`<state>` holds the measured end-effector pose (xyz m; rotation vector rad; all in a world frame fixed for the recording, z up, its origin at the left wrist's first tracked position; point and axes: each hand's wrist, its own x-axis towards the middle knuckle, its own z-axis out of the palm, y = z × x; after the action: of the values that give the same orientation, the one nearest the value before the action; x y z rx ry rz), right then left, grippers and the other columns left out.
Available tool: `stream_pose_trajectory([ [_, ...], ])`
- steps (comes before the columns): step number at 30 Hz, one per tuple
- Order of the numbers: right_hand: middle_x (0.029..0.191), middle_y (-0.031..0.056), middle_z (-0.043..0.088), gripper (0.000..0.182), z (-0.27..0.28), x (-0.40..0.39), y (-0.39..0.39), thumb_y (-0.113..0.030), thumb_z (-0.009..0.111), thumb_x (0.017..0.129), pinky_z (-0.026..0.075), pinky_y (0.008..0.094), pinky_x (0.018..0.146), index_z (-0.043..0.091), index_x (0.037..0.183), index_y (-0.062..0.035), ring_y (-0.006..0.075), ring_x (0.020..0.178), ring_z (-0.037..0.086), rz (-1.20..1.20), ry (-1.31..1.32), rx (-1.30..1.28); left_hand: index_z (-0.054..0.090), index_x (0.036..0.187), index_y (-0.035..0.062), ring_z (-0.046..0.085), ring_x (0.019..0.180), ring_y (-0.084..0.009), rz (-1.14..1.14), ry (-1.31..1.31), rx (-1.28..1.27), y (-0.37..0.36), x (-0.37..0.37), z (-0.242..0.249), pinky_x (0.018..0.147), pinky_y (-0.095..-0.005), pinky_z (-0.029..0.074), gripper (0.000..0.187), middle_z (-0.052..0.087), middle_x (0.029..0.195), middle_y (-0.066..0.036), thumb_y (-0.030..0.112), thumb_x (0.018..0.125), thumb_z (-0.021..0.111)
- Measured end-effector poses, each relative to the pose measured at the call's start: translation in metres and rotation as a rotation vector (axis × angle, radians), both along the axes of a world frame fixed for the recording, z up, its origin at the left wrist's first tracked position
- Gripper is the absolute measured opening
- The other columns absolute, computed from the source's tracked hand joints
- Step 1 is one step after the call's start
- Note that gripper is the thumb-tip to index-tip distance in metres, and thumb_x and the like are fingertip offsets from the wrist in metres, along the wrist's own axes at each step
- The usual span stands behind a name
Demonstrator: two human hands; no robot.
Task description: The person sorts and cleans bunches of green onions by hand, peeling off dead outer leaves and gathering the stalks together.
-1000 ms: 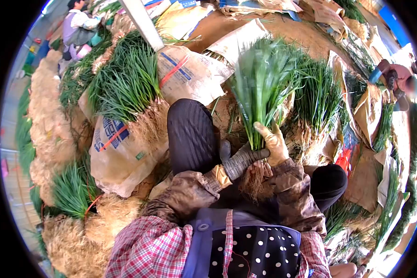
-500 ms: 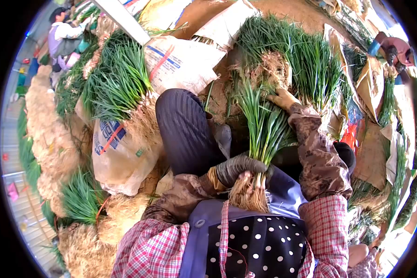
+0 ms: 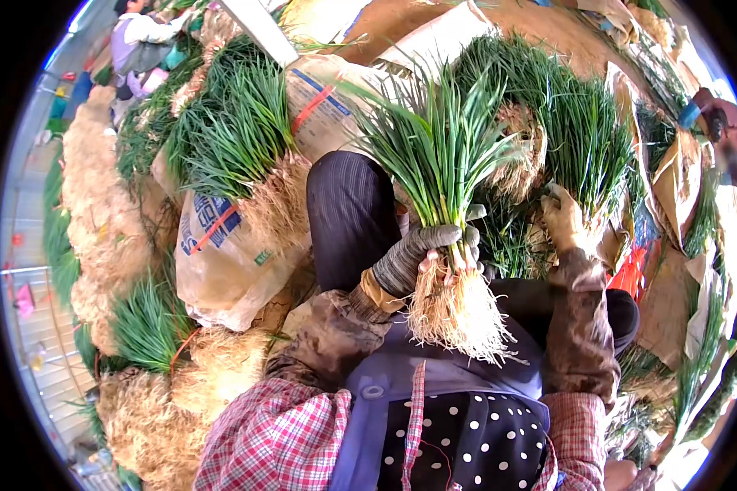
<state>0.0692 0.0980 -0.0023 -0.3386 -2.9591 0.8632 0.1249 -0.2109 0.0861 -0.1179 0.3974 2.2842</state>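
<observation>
In front of my lap, my left hand (image 3: 422, 258), in a grey glove, is closed round the stems of a bunch of green onions (image 3: 442, 164). Their leaves fan upward, and pale stringy roots (image 3: 458, 315) hang below the fist. My right hand (image 3: 562, 217), in a pale glove, is at the root end of a large heap of green onions (image 3: 577, 131). Its fingers are curled down, with the tips hidden among the plants. Beside it lies a clump of tan roots (image 3: 517, 155).
On the left, a bundle of green onions (image 3: 237, 123) leans on a stuffed white sack (image 3: 221, 278). Root piles (image 3: 98, 221) line the far left. A metal bar (image 3: 258, 29) juts in at the top. Other people (image 3: 135, 45) sit at the upper left and upper right (image 3: 721, 123).
My left hand has raised the bunch, which is now tilted more upright with roots spread. My right hand has moved away from the leaves, down and right to the heap's root end.
</observation>
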Motion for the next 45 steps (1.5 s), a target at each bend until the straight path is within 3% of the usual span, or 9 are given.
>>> stream_pose_trajectory([
  [12,0.079,0.0148,0.063,0.010,0.094,0.005,-0.113,-0.013,0.061,0.083,0.048,0.0349,0.066,0.065,0.085,-0.0033,0.0280,0.068,0.059,0.286,0.193,-0.224,0.059,0.101,-0.0033,0.061,0.061,-0.0147,-0.241,0.021,-0.100,-0.001,0.029,-0.025,0.050,-0.0184,0.044,0.033,0.066,0.081,-0.011,0.027,0.087,0.061],
  [17,0.116,0.0085,0.059,0.033,0.086,0.026,-0.064,-0.022,0.054,0.094,0.048,0.0281,0.078,0.054,0.122,-0.0053,0.0183,0.093,0.059,0.099,0.357,-0.199,0.060,0.097,-0.0014,0.063,0.071,-0.0156,-0.024,0.083,-0.030,-0.005,0.024,0.010,0.071,-0.0291,0.052,0.028,0.065,0.081,-0.008,0.023,0.084,0.065],
  [23,0.133,0.0183,0.045,0.053,0.088,0.091,-0.118,-0.030,0.050,0.094,0.047,0.0401,0.090,0.035,0.136,-0.0007,0.0279,0.116,0.050,0.037,-0.418,-1.790,0.061,0.100,0.0002,0.064,0.073,-0.0156,0.035,0.059,0.024,-0.015,-0.020,0.023,0.057,-0.0272,0.053,0.026,0.066,0.086,-0.009,0.016,0.081,0.068],
  [26,0.134,0.0200,0.044,0.052,0.097,0.101,-0.131,-0.026,0.052,0.092,0.045,0.0392,0.096,0.035,0.135,-0.0012,0.0268,0.119,0.049,0.150,-0.474,-1.811,0.061,0.094,0.0013,0.063,0.058,-0.0150,0.183,0.236,-0.101,-0.039,-0.059,0.041,0.054,-0.0257,0.053,0.027,0.066,0.078,-0.011,0.025,0.083,0.067],
  [30,0.043,-0.0002,0.043,0.042,0.131,0.082,-0.166,-0.037,0.054,0.092,0.022,0.0218,0.034,0.062,0.082,0.0029,0.0071,0.033,0.033,0.326,-0.349,-1.072,0.058,0.110,0.0014,0.065,0.068,-0.0149,0.332,0.511,-0.247,-0.112,-0.113,0.084,0.056,-0.0248,0.054,0.035,0.065,0.089,-0.010,0.022,0.083,0.066],
  [33,0.049,0.0008,0.046,0.039,0.120,0.071,-0.165,-0.034,0.052,0.093,0.026,0.0211,0.036,0.061,0.091,0.0037,0.0075,0.037,0.036,0.272,-0.329,-0.953,0.052,0.122,0.0025,0.066,0.070,-0.0156,0.586,1.105,-0.235,-0.187,-0.182,0.066,0.051,-0.0272,0.055,0.052,0.066,0.093,-0.012,0.033,0.083,0.067],
  [36,0.056,0.0033,0.055,0.038,0.116,0.072,-0.173,-0.033,0.052,0.093,0.032,0.0199,0.039,0.061,0.100,0.0032,0.0086,0.042,0.046,0.171,-0.261,-0.880,0.062,0.107,0.0012,0.063,0.059,-0.0148,0.755,0.445,-0.460,-0.237,-0.158,0.099,0.055,-0.0233,0.054,0.041,0.068,0.085,-0.010,0.029,0.079,0.071],
  [38,0.064,0.0059,0.060,0.036,0.115,0.070,-0.182,-0.030,0.052,0.094,0.037,0.0196,0.043,0.060,0.105,0.0030,0.0099,0.047,0.053,0.174,-0.245,-0.837,0.053,0.120,0.0044,0.055,0.090,-0.0217,0.772,0.806,-0.355,-0.271,-0.137,0.056,0.081,-0.0327,0.043,0.064,0.056,0.110,-0.015,0.047,0.074,0.068],
  [45,0.081,0.0112,0.065,0.032,0.106,0.063,-0.187,-0.020,0.054,0.093,0.048,0.0234,0.056,0.056,0.113,0.0043,0.0151,0.063,0.062,0.269,-0.309,-0.845,0.063,0.102,0.0009,0.065,0.080,-0.0168,0.798,0.097,-0.328,-0.345,-0.093,-0.121,0.068,-0.0298,0.056,0.029,0.066,0.096,-0.011,0.017,0.078,0.070],
])
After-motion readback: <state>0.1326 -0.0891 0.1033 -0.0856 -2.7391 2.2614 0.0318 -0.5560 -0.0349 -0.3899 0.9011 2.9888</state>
